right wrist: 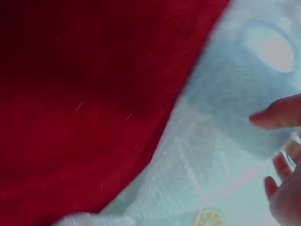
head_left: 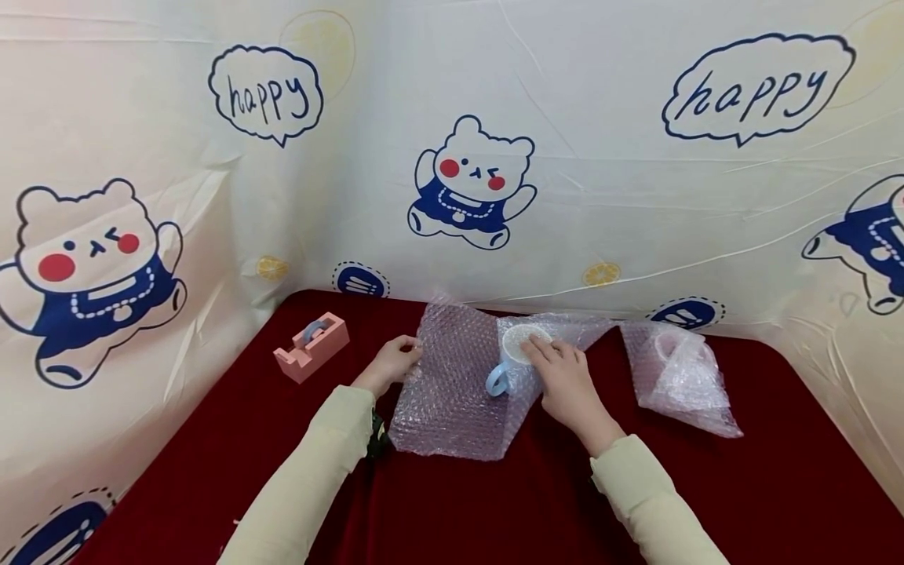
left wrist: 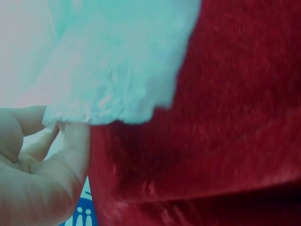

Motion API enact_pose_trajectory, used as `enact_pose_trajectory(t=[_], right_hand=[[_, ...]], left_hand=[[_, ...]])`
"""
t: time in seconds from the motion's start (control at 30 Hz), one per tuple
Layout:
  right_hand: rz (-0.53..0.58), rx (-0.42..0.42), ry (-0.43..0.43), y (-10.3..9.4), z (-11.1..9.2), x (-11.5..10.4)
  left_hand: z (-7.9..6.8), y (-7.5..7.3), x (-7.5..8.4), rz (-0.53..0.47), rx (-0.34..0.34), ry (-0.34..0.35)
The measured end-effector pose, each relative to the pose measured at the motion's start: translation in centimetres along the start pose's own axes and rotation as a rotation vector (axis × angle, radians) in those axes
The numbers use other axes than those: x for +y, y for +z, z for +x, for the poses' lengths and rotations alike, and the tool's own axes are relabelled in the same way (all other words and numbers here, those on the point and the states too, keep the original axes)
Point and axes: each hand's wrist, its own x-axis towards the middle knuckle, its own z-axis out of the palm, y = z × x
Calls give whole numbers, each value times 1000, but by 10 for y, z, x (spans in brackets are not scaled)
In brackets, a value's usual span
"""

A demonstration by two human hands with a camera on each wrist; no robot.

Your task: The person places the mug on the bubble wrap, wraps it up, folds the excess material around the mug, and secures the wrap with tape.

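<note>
In the head view a light blue mug (head_left: 497, 380) stands on a sheet of bubble wrap (head_left: 452, 392), a little right of the table's middle. Part of the wrap covers its mouth and right side; its handle sticks out toward the left. My left hand (head_left: 392, 362) pinches the sheet's left edge between thumb and fingers, and the left wrist view shows that wrap edge (left wrist: 113, 89) raised off the cloth. Fairly straight fingers of my right hand (head_left: 568, 384) rest over the covered mug's top. In the right wrist view the thumb (right wrist: 275, 114) touches the wrapped side.
A pink tape dispenser (head_left: 312, 347) with a bluish roll stands at the left. At the right lies another bubble-wrapped bundle (head_left: 688, 377) with a pinkish thing inside. Dark red cloth (head_left: 459, 510) covers the table, and a printed white curtain (head_left: 607, 196) hangs close behind it.
</note>
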Motion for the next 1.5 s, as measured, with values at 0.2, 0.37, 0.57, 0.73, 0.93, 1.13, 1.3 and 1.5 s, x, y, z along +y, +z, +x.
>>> enact_pose_trajectory(t=[0.2,0.37,0.57,0.73,0.93,1.13,1.3,1.5], right_hand=[[-177,34,-126,9,-4,7],[-164,7,-153,10,-3,12],[-166,26,-170,10,0,13],[-163,64,-175,10,4,13],[-194,84,-185,10,8,12],[-212,90,-183,9,11,12],[-212,90,-171,11,13,11],[-203,102,-166,13,13,11]], left_hand=[[2,-3,2,18,-28,6],[4,-4,4,23,-41,22],[6,-3,6,-2,-33,22],[8,0,11,-63,-58,20],[10,3,20,-97,-49,18],[11,7,30,-75,-20,49],[9,9,39,-55,14,104],[4,14,47,-9,19,164]])
